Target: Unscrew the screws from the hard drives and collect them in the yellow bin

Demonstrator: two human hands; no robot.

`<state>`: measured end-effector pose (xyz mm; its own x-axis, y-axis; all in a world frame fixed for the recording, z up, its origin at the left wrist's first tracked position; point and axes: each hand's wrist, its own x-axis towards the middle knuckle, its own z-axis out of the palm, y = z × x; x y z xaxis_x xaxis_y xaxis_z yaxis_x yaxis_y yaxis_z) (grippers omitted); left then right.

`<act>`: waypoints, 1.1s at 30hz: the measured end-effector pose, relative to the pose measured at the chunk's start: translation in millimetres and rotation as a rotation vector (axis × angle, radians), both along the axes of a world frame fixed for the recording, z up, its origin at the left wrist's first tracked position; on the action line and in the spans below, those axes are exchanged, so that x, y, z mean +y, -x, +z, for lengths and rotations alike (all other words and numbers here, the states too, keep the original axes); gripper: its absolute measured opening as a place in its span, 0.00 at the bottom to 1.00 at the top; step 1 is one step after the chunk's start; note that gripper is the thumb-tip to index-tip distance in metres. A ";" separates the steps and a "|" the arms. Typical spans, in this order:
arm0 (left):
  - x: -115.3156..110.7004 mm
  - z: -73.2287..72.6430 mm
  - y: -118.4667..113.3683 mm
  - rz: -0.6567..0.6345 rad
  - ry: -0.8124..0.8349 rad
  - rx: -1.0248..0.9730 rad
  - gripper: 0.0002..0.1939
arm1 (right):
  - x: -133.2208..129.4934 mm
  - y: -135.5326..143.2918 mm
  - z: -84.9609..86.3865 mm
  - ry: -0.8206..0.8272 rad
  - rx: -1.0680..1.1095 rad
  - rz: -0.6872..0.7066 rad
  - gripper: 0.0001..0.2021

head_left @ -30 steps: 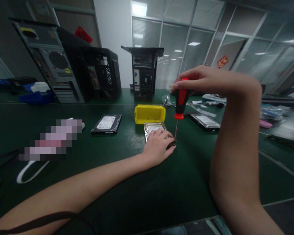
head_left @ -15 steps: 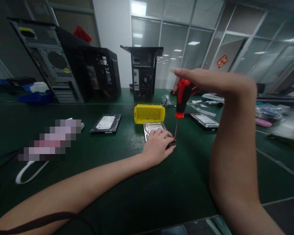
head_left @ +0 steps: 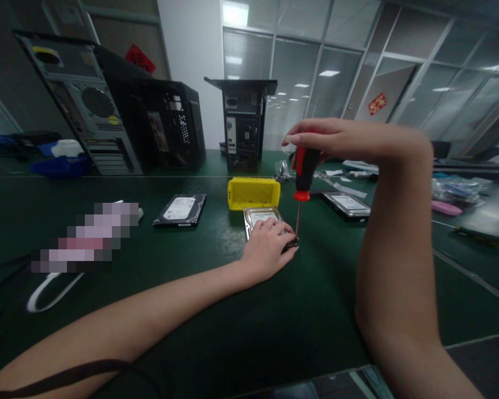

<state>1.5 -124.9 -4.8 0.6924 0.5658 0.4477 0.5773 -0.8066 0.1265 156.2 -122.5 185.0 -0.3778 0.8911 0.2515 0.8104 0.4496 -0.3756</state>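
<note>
My left hand (head_left: 270, 246) lies over a hard drive (head_left: 251, 218), its fingers bent round the near right corner and holding it against the table. Most of the drive's near part is hidden under that hand. My right hand (head_left: 320, 136) is closed from above round the red and black handle of a screwdriver (head_left: 305, 174). The screwdriver stands almost upright, leaning slightly, with its tip at the drive's near right corner beside my left fingertips. Whether a screw sits under the tip is too small to see. Directly behind the drive stands a yellow plastic bin (head_left: 253, 194).
One more hard drive (head_left: 179, 210) lies to the left, another (head_left: 347, 205) to the right. Computer cases (head_left: 243, 124) stand along the back. Further left is a blurred-out object with a white strap (head_left: 37, 302). Plastic bags (head_left: 461, 188) and a dark green tool (head_left: 482, 237) lie far right.
My right hand has turned and shifted slightly left, and the screwdriver's handle has tilted a little more upright with it. My left hand and the drive have stayed put.
</note>
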 end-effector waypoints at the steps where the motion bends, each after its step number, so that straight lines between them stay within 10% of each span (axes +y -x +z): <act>1: -0.1 -0.1 0.1 -0.003 0.002 -0.006 0.12 | 0.3 0.3 0.0 -0.004 -0.004 -0.011 0.20; 33: 0.6 -0.9 0.8 -0.008 0.001 -0.019 0.12 | 2.6 -3.7 0.0 0.035 0.036 -0.044 0.20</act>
<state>0.7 -124.3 -5.8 0.6879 0.5610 0.4605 0.5687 -0.8108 0.1383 159.8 -120.0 185.0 -0.3294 0.9151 0.2326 0.8146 0.4000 -0.4201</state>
